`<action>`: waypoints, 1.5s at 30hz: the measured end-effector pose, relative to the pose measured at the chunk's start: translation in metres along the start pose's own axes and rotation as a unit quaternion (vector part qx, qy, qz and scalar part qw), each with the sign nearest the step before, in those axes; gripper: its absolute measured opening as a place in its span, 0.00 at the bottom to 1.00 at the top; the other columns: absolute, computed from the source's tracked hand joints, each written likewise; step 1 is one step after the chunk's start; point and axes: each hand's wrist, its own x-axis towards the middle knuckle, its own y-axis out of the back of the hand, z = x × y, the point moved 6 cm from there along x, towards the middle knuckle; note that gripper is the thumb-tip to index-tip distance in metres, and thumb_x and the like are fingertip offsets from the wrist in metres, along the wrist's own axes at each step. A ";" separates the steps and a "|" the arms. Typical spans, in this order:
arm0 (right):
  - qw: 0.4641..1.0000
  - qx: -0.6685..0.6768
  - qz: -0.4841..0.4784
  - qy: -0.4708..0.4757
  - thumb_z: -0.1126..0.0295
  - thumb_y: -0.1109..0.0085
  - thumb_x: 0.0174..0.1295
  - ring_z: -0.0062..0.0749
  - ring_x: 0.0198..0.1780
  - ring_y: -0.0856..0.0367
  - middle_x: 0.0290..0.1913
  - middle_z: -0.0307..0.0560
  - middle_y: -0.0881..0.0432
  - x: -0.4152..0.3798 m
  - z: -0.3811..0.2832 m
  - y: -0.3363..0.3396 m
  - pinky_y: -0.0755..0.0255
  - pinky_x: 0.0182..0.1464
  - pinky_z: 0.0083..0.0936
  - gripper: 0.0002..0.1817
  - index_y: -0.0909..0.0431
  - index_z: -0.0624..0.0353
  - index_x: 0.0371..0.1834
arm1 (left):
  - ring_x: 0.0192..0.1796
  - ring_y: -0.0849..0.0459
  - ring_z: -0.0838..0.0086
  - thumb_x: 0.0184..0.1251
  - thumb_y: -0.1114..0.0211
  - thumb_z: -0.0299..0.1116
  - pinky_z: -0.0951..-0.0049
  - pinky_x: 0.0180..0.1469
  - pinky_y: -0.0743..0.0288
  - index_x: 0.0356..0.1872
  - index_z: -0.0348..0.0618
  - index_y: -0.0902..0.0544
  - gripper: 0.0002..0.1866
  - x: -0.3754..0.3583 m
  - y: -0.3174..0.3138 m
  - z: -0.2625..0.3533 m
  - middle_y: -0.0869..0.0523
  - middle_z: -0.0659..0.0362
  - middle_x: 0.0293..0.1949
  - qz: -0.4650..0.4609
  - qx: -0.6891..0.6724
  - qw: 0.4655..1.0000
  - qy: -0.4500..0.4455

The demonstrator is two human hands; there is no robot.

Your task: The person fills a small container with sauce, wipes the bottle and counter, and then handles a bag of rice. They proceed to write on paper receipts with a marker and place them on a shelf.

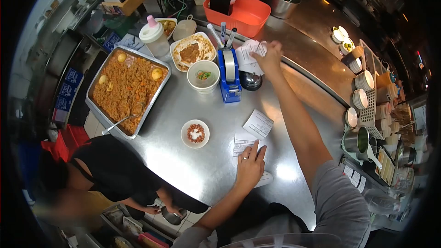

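Your left hand [250,165] lies flat, fingers together, pressing a thin paper receipt [242,143] onto the shiny steel counter [202,174]; its long axis runs away from you. Your right hand [268,56] pinches another paper slip [250,51] beside the blue tape dispenser [229,76].

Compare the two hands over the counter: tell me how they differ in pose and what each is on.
The left hand lies flat, palm down, pressing a paper slip near the counter's front edge; the right hand is stretched far out, fingers pinched at the paper slips beside the blue tape dispenser. The left hand wears a ring; none shows on the right. Both are bare and both touch paper on the steel counter.
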 end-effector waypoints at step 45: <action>0.974 0.017 -0.222 -0.036 0.56 0.39 0.52 0.49 0.29 0.21 0.28 0.53 0.21 -0.366 0.064 0.266 0.27 0.32 0.33 0.17 0.20 0.62 0.26 | 0.62 0.40 0.46 0.61 0.44 0.39 0.41 0.60 0.50 0.60 0.56 0.32 0.24 -0.102 -0.028 0.094 0.33 0.47 0.56 0.000 0.046 0.991 -0.129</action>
